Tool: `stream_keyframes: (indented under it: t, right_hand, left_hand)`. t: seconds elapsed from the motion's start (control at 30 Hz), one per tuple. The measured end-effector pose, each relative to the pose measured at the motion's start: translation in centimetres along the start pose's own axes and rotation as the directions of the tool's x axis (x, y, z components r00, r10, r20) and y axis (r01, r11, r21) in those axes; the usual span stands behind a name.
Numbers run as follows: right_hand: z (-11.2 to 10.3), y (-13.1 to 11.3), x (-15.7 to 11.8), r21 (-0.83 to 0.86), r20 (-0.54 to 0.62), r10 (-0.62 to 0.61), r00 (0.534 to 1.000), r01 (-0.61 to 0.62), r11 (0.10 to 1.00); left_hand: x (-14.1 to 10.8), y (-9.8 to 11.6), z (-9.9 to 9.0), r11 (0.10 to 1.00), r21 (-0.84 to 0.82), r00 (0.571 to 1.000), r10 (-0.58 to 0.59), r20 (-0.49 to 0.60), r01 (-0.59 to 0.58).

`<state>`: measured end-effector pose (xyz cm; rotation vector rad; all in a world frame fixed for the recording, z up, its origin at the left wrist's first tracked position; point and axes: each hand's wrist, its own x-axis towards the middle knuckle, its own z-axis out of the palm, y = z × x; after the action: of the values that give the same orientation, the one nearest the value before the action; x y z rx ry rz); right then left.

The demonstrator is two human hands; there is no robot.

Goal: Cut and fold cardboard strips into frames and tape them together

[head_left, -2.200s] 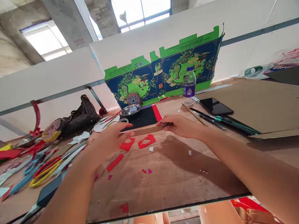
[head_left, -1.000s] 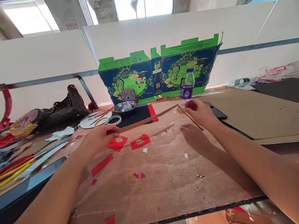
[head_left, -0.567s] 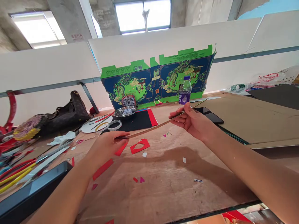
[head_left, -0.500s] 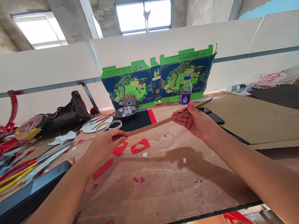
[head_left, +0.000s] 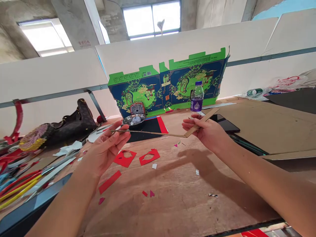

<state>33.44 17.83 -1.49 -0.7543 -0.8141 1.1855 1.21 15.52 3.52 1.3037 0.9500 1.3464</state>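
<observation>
A long, narrow cardboard strip (head_left: 158,133) spans the air between my two hands above the wooden table (head_left: 172,204). It has a sharp bend near my right hand, where its flat brown face shows. My left hand (head_left: 108,144) pinches the left end between thumb and fingers. On the other side, my right hand (head_left: 206,130) grips the short bent part, thumb on top. Red paper pieces with cut-out holes, one of them a red cut-out (head_left: 149,157), lie on the table below. A red paper strip (head_left: 110,182) rests near my left forearm.
A green and blue printed box panel (head_left: 153,92) stands at the back, with a purple-labelled bottle (head_left: 197,100) before it. A metal bowl (head_left: 133,119) and black sheet (head_left: 145,129) lie left of centre. Pliers (head_left: 22,184) sit at left; cardboard (head_left: 276,125) and a phone (head_left: 226,123) at right.
The cardboard strip, nearly straight before, now has a sharp bend near my right hand. My left hand has turned, palm more upward, and risen slightly; its fingers have shifted on the end.
</observation>
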Motion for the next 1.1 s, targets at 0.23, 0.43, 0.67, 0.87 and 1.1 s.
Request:
stream_keyframes:
  t: [0.23,0.43,0.67,0.87,1.1]
  right_hand:
    - [1.5,-0.7,-1.5,0.035,0.077,0.097,0.992,-0.100,0.994]
    - [1.1,-1.1,-1.4,0.038,0.306,0.062,0.950,-0.077,0.996]
    - [1.5,0.2,-2.1,-0.022,0.441,0.095,0.893,-0.095,0.995]
    - [1.7,0.5,-2.4,0.014,0.389,0.123,0.913,-0.139,0.990]
    - [1.8,0.9,-2.3,0.032,0.286,0.102,0.953,-0.116,0.993]
  left_hand:
    - [-0.9,-0.4,1.7,0.994,-0.097,0.996,-0.036,0.080,0.044]
    - [0.2,-0.3,1.4,0.964,-0.238,0.973,-0.157,-0.167,0.114]
    - [0.5,-0.1,1.3,0.963,-0.220,0.925,-0.223,-0.308,0.159]
    - [0.4,-0.3,1.8,0.964,-0.224,0.925,-0.213,-0.313,0.146]
    - [-0.1,-0.6,2.3,0.963,-0.220,0.948,-0.210,-0.240,0.157]
